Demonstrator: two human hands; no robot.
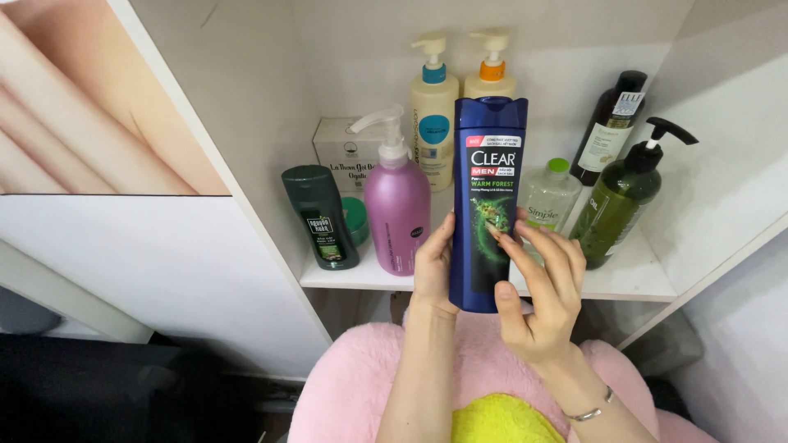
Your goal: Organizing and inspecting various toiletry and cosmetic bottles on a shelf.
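Note:
A tall dark blue bottle (487, 164) with a green label picture stands upright in front of me, held off the white shelf (632, 283). My left hand (432, 267) grips its lower left side from behind. My right hand (542, 291) rests against its lower right, thumb on the bottle's front and fingers spread across the label. A thin bracelet circles my right wrist.
On the shelf stand a dark green bottle (320, 215), a purple pump bottle (397, 205), a white box (345, 148), two cream pump bottles (433, 115), a clear bottle with green cap (550, 197), an olive pump bottle (620, 197) and a black bottle (607, 127). A pink fluffy cushion (361, 377) lies below.

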